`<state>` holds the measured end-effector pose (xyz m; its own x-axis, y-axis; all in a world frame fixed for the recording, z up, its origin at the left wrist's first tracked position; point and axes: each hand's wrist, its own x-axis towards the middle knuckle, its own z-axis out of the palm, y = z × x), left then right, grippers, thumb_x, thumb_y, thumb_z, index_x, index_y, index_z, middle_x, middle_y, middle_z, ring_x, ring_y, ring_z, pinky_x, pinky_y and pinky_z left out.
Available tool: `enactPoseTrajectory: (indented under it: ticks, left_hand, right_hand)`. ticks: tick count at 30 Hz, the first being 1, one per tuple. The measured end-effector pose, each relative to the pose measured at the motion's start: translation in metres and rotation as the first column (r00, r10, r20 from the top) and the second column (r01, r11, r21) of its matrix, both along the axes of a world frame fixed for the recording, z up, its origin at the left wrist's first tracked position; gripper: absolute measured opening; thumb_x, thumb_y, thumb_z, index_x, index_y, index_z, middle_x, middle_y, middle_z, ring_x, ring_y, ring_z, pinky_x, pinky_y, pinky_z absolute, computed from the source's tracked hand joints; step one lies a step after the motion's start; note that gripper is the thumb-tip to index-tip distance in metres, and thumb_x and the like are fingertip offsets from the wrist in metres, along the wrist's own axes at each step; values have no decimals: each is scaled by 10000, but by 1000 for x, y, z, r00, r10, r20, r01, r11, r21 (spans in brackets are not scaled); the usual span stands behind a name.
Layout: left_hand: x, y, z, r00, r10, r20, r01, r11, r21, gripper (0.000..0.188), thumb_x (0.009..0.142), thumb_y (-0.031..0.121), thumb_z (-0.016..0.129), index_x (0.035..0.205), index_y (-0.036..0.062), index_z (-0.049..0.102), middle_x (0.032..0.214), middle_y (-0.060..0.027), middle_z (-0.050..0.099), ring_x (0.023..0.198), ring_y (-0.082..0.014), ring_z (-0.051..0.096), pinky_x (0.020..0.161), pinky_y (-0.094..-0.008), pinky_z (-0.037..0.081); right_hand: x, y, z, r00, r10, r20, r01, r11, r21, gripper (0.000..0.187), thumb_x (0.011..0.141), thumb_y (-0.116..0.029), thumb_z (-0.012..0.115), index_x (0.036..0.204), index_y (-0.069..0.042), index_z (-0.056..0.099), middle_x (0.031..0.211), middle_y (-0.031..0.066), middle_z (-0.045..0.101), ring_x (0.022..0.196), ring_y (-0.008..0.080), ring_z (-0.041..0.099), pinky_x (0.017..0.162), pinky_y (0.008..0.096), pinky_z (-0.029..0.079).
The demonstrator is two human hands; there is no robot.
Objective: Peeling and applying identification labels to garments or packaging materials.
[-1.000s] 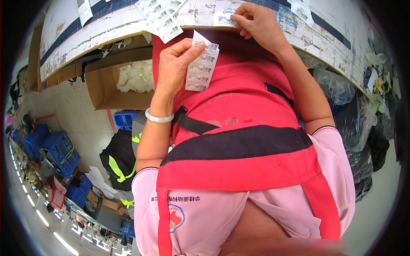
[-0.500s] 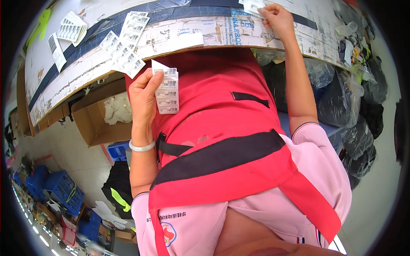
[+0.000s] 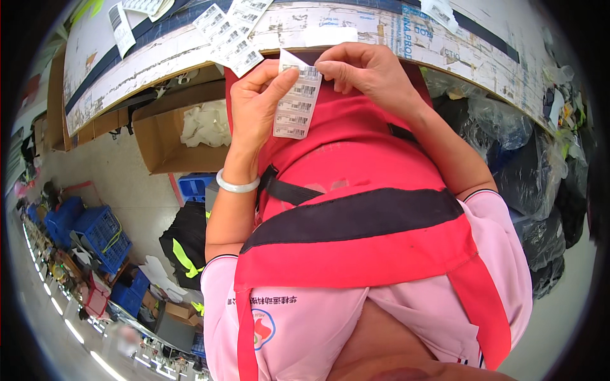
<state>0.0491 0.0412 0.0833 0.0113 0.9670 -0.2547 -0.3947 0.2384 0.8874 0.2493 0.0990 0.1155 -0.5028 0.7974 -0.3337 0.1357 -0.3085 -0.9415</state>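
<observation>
My left hand (image 3: 257, 105) pinches a narrow sheet of barcode labels (image 3: 295, 108) between thumb and fingers, held upright in front of the red apron (image 3: 356, 152). The sheet's top corner is bent into a white point. At its upper right edge, my right hand (image 3: 368, 73) has thumb and forefinger pressed together on the sheet; whether a single label is between the fingertips cannot be made out. Just beyond, more label sheets (image 3: 230, 41) lie overlapping on the worn table (image 3: 159, 70), one sticking out over its near edge.
On the table are a narrow label strip (image 3: 121, 28), a blank white strip (image 3: 332, 36) and a crumpled white paper (image 3: 440, 13). Beneath it, a cardboard box (image 3: 155, 143) holds white scraps. Plastic-wrapped dark bundles (image 3: 527, 178) stand at right, blue crates (image 3: 105, 238) at lower left.
My right hand has come back from the white paper at the table's far right to the label sheet in my left hand. That paper now lies released. The whole view has shifted.
</observation>
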Motion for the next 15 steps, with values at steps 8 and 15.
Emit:
enactPoseTrajectory:
  ticks: [8,15]
  left_hand:
    - [-5,-1,-8,957,38,-286,20,980,197,131,897,92,662,928,-28,704,900,4,665,743,-52,572,651,-187,436]
    - [-7,4,-18,993,99,63,-84,975,-205,260,929,208,603,854,-24,692,802,-49,681,694,-69,586,640,-217,453]
  right_hand:
    - [-10,-6,-19,987,-41,156,-52,835,548,94,834,-107,716,892,-41,683,803,25,637,647,109,584,578,227,483]
    - [-17,-17,-24,979,9,202,-186,425,886,117,776,-20,727,869,-40,659,822,62,633,684,187,633,598,273,518]
